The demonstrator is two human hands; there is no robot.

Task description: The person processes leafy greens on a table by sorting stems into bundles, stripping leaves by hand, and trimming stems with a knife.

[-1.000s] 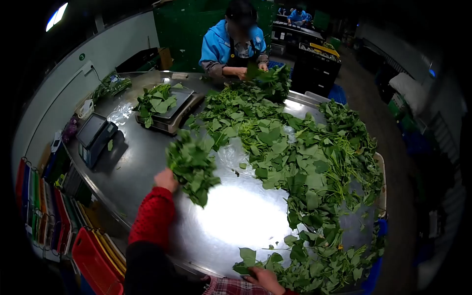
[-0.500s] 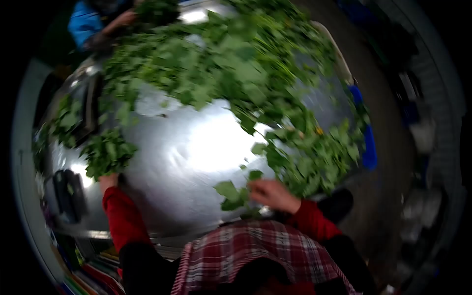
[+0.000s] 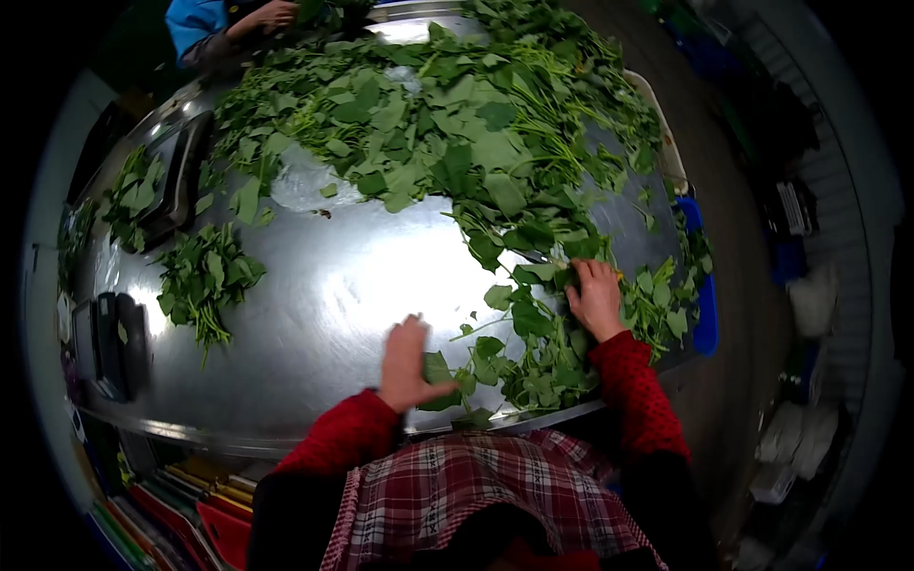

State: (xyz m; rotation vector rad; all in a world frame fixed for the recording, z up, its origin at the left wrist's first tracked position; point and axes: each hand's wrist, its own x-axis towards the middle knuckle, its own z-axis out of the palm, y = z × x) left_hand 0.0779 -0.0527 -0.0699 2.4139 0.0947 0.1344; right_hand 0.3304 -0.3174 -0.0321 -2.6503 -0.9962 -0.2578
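My left hand is over the near part of the steel table, fingers stretched and thumb out, slightly blurred, with nothing in it. Beside its thumb lie loose leafy green stems. My right hand rests on the leafy greens at the right, its fingers apart and touching leaves; I see no stem gripped. A gathered bunch of greens lies at the left, its stems toward me. Across the far side spreads a large heap of leafy greens.
A scale-like dark device stands at the left edge, and a dark-framed tray lies behind the bunch. A clear plastic bag is by the heap. Beyond the right edge is a blue bin. Another person's hand is at the far left.
My left hand has let go of the bunch at the left and moved right. My right hand has moved up and right, from the near stems onto the greens.
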